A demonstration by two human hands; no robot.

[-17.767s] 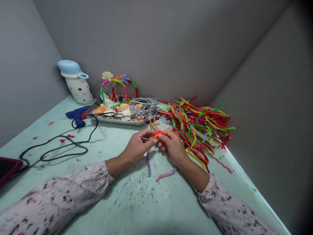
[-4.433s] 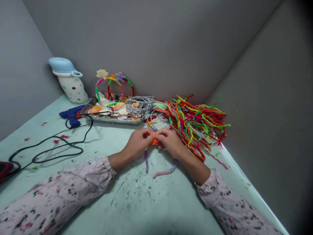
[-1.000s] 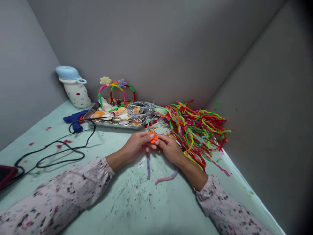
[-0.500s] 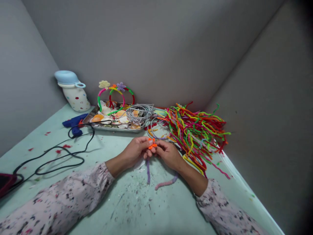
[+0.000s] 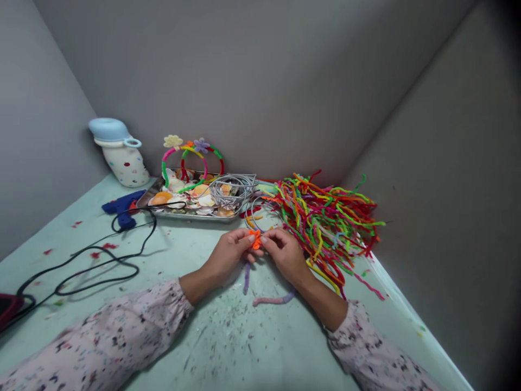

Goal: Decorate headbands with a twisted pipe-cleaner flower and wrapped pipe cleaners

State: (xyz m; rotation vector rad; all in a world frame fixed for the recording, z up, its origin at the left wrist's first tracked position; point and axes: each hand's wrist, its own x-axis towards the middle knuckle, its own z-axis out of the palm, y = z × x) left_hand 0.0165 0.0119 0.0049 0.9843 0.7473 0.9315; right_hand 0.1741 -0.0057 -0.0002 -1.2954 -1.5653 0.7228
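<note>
A small orange pipe-cleaner flower (image 5: 255, 239) is pinched between both hands above the table. My left hand (image 5: 233, 252) is closed, with its thumb and fingers on the flower's left side. From the right, my right hand (image 5: 287, 254) grips the flower's edge between thumb and index finger. Below the left fingers a fuzzy purple strip (image 5: 246, 279) shows. A pink and purple fuzzy strip (image 5: 273, 300) curves out from under the right hand. Whether the two strips join behind the hands is hidden.
A metal tray (image 5: 191, 217) holds shells, coiled grey wire (image 5: 234, 189) and flower-topped headbands (image 5: 185, 149). Tangled pipe cleaners (image 5: 325, 217) lie at the right. Left are a blue glue gun (image 5: 122, 206), its black cord (image 5: 101, 247) and a blue-lidded bottle (image 5: 124, 163).
The orange flower has turned and faces me more fully. My right thumb has shifted onto its edge. The strips below have swung slightly, the pink one up and leftward.
</note>
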